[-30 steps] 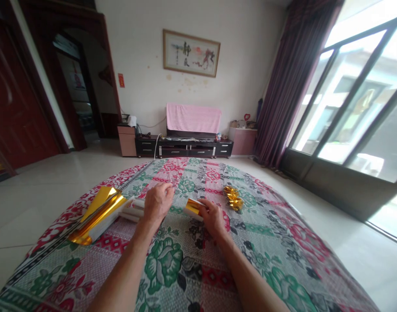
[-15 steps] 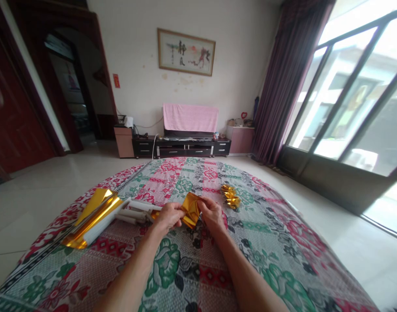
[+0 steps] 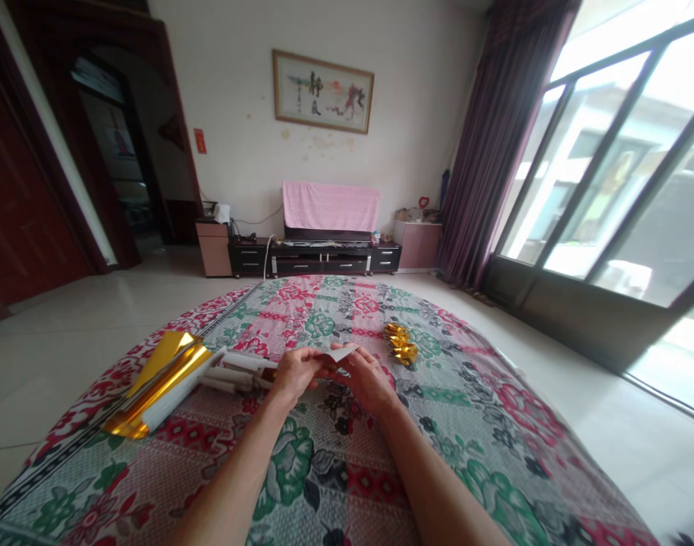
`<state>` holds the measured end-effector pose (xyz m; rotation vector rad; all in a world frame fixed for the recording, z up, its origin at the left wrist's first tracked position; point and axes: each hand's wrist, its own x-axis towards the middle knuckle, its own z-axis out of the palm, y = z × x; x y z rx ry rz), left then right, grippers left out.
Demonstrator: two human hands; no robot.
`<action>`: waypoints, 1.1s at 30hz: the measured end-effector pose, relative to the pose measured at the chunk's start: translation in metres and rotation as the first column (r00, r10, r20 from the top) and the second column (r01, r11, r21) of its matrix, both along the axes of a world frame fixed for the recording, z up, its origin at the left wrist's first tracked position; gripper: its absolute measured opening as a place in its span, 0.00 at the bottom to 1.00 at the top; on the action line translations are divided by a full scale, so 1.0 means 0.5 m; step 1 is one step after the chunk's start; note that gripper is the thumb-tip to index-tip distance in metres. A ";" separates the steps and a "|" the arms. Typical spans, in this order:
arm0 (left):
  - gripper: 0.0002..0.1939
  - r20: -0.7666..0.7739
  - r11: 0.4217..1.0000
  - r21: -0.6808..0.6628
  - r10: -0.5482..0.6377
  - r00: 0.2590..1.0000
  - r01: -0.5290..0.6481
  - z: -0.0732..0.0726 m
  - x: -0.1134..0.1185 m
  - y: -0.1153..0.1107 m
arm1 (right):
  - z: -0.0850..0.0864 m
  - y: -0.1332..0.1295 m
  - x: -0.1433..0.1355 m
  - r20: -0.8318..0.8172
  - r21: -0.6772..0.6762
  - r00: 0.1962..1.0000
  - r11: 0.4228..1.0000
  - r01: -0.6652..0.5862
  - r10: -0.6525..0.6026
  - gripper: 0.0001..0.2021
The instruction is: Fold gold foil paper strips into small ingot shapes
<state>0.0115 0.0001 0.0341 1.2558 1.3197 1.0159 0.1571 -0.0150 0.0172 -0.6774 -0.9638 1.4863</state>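
A small piece of foil paper (image 3: 340, 353) is pinched between both hands above the patterned cloth, its pale side showing. My left hand (image 3: 296, 374) holds its left part, with fingers closed. On the right part, my right hand (image 3: 369, 377) has its fingers closed too. Several folded gold foil pieces (image 3: 402, 345) lie in a short row to the right of my hands. Left of my hands are white paper rolls (image 3: 230, 376) and larger gold foil sheets (image 3: 168, 379), partly rolled.
The flowered cloth (image 3: 381, 447) covers a rounded surface under my arms. Beyond it stand a low black cabinet (image 3: 324, 262) with a pink towel (image 3: 331, 205) above and a small side cabinet (image 3: 419, 246). Windows and a dark curtain (image 3: 483, 152) are on the right.
The foil piece has turned from its gold face to its pale side and looks flatter. My hands have come closer together around it.
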 end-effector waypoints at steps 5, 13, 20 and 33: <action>0.19 -0.060 0.996 0.058 -0.065 0.996 0.068 0.005 0.002 -0.006 | -0.008 0.010 -0.002 -0.060 -0.002 0.996 0.998 0.066 -0.066 0.13; 0.21 -0.141 0.960 0.240 -0.113 0.984 0.144 0.010 0.001 -0.009 | -0.013 0.017 -0.009 -0.010 0.095 0.990 0.985 0.144 -0.143 0.11; 0.16 -0.083 0.919 0.376 -0.098 0.992 0.122 -0.017 0.002 0.015 | -0.012 0.013 -0.005 0.214 0.167 0.947 0.964 0.206 -0.239 0.13; 0.12 -0.231 0.856 0.486 -0.069 0.971 0.176 -0.027 -0.002 0.016 | -0.013 0.007 -0.005 0.261 0.111 0.958 0.989 0.094 -0.121 0.31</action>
